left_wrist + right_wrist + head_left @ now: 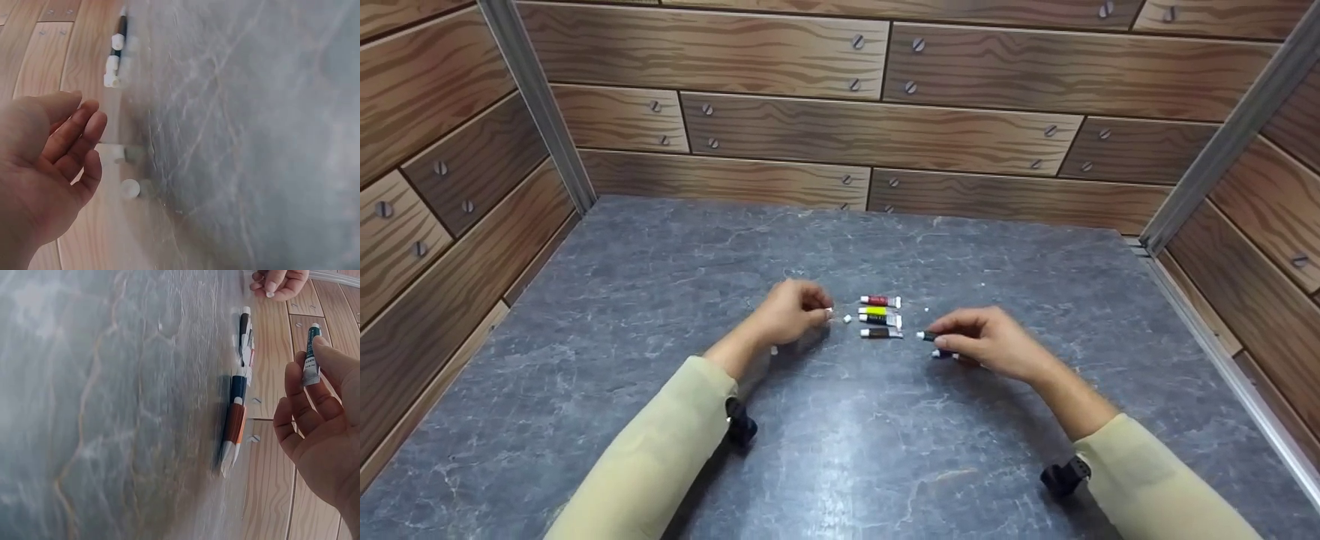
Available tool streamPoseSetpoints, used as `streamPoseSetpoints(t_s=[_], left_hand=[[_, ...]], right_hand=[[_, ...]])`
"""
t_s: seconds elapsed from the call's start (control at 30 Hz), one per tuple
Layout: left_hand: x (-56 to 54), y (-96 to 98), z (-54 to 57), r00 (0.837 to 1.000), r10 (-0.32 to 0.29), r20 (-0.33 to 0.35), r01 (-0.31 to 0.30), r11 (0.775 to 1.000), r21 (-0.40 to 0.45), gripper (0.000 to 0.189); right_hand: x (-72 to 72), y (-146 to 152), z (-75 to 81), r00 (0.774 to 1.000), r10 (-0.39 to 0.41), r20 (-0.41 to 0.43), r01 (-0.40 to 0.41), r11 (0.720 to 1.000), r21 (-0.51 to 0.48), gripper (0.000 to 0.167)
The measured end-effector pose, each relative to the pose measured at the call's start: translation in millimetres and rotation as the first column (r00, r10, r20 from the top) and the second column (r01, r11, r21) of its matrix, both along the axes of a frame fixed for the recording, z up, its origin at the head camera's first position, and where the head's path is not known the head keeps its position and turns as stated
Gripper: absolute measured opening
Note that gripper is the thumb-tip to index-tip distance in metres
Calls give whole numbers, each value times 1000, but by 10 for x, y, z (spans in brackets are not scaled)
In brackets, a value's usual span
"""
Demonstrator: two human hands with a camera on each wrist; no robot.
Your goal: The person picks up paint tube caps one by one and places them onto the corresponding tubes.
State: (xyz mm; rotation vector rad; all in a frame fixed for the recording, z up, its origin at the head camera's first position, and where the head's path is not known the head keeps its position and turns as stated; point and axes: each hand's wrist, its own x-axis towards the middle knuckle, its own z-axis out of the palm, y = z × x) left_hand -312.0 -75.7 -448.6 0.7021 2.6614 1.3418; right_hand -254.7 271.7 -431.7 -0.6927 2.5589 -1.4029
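My right hand pinches a small dark green paint tube between thumb and fingers, its white cap end pointing away from the palm. My left hand is to the left of the tubes, holding a tiny white cap at its fingertips; the left wrist view hides it behind the fingers. Between the hands lie a red tube, a yellow tube, a black tube and a dark brown tube. Below my right hand lie a blue tube, a brown one and an orange one.
A loose white cap lies beside the left fingertips, and another white piece sits by the left wrist. A white speck is near the right hand. Wood-patterned walls surround the grey marbled table.
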Motion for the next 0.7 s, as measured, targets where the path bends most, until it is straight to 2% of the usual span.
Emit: streamPoseSetpoints(t_s=[0.3, 0.7], left_hand=[[294, -33, 56, 1000, 16, 13, -17, 988, 152, 13], [575, 64, 26, 999, -9, 34, 0, 964, 266, 12]], right_hand=[[36, -49, -3, 998, -67, 20, 68, 995, -69, 21], [104, -131, -55, 998, -42, -40, 36, 990, -140, 17]])
